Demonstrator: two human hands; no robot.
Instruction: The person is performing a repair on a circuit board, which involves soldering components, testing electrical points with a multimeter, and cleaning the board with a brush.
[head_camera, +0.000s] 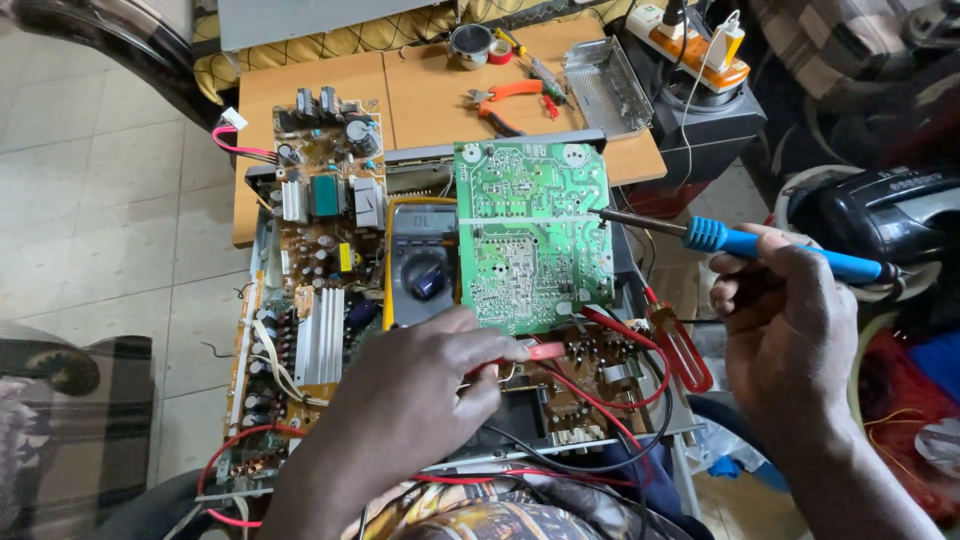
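My right hand (785, 330) grips a soldering iron with a blue handle (775, 243); its metal tip rests at the right edge of a green circuit board (530, 235) lying solder side up. My left hand (420, 385) pinches a red multimeter probe (535, 352) just below the green board's lower edge. A yellow multimeter (420, 262) lies to the left of that board, partly under it. Red and black probe leads (610, 400) curl over the open chassis.
A brown component board with a finned heatsink (320, 335) fills the chassis on the left. On the wooden table (420, 85) behind lie orange pliers (505, 98), a tape roll, a small tin and a metal shield. A power strip (695, 45) sits at the top right.
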